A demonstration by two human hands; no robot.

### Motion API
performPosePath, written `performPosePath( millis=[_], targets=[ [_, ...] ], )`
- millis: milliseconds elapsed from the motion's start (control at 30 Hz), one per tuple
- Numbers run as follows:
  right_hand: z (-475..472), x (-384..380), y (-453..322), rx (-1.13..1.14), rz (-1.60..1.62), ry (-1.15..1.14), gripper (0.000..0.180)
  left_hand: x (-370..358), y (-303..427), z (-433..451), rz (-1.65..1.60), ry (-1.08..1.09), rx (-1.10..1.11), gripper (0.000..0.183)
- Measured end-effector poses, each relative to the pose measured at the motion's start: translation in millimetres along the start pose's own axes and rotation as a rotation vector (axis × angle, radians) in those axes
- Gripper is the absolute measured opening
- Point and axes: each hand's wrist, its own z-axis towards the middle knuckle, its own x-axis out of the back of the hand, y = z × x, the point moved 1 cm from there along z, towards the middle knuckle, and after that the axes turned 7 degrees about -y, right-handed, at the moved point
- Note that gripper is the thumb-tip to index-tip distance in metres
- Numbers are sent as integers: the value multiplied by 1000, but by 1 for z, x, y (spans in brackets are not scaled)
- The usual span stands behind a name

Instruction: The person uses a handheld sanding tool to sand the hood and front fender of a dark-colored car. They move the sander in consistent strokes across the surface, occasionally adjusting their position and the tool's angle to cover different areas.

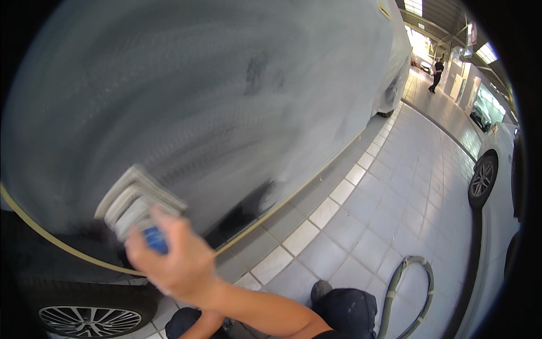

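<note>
My right hand (175, 250) grips a pale rectangular sander (137, 201), blurred, with a blue part (156, 240) showing between thumb and fingers. The sander's flat pad lies against a car body panel (220, 118), coated in grey and streaked with whitish dust. A black patch (243, 214) shows low on this panel, right of my hand. Yellow masking tape (292, 197) follows the panel's lower edge, and more curves along the wheel arch. Only my left forearm (205, 325) appears at the bottom; its hand is hidden behind my right arm.
Below the arch is a spoked car wheel (90, 320). A tape-bound hose (391, 288) loops over the tiled floor (338, 250) near my knee (351, 307). Another car (497, 148) stands at right. Far off, a person (437, 75) in dark clothes is on foot.
</note>
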Motion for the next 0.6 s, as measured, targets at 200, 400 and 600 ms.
performPosePath(
  millis=[200, 400, 600],
  targets=[
    [49, 83, 167, -407, -228, 186, 48, -39, 76, 117, 157, -205, 185, 26],
    [73, 95, 165, -620, -27, 233, 49, 4, 92, 96, 140, -162, 204, 26],
    [31, 14, -6, -31, -51, -73, 40, 36, 36, 7, 203, -17, -139, 37]
  ],
)
